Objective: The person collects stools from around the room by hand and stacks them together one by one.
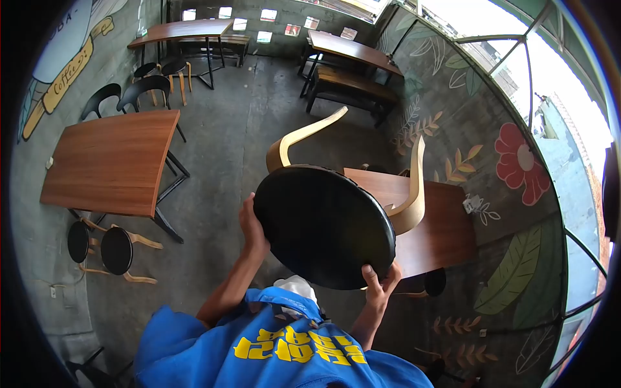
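A stool with a round black seat (323, 226) and pale bent-wood legs (410, 210) is held up off the floor in front of the blue shirt. My left hand (251, 223) grips the seat's left edge. At the lower right rim is my right hand (381, 281), its thumb over the black top and its other fingers partly hidden around the edge. The seat's top faces me, tilted, and two legs point away towards the far side of the room. Behind the stool, partly covered by it, stands a brown wooden table (440, 223).
To the left stands a wooden table (113, 161), with black chairs (145, 90) behind it and two round stools (117, 251) at its near side. Farther back are two more tables (187, 30) (352, 50) and a dark bench (356, 85). A painted wall (511, 239) runs along the right.
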Motion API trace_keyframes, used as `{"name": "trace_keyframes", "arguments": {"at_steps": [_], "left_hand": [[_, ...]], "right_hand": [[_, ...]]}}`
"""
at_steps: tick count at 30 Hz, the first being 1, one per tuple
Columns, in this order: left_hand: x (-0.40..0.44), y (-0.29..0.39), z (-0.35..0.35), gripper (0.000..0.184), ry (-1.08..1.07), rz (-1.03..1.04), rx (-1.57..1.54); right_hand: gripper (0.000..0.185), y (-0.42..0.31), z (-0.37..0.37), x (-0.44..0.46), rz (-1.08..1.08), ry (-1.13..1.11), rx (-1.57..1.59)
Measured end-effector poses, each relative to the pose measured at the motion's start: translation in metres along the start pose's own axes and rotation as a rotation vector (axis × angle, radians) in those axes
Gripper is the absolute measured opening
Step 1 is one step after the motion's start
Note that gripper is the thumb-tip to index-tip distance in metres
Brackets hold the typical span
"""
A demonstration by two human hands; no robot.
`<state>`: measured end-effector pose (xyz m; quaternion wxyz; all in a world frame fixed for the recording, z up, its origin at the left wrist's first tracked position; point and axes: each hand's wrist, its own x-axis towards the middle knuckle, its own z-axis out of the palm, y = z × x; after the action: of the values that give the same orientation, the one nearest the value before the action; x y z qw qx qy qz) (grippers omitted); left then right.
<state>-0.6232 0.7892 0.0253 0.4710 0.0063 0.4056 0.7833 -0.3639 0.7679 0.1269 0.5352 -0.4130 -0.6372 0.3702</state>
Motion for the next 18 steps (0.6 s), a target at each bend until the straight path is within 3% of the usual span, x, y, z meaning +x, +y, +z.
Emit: {"name": "trace_keyframes", "arguments": {"at_steps": [3, 9, 12, 18], "left_hand": [[0.004, 0.020, -0.010, 0.071, 0.113, 0.087, 0.113], [0.032, 0.033, -0.006, 0.063, 0.346, 0.161, 0.110], [0.073, 0.027, -0.016, 0.074, 0.323, 0.171, 0.090], [0.165, 0.026, 0.001, 0.074, 0.263, 0.212, 0.100]], "right_hand": [[0.029, 0.036, 0.010, 0.016, 0.037, -0.041, 0.104], [0.023, 0.077, 0.052, 0.066, 0.247, -0.100, 0.284], [0.023, 0.099, 0.074, 0.103, 0.285, -0.141, 0.327], [0.026, 0.144, 0.112, 0.193, 0.343, -0.173, 0.386]]}}
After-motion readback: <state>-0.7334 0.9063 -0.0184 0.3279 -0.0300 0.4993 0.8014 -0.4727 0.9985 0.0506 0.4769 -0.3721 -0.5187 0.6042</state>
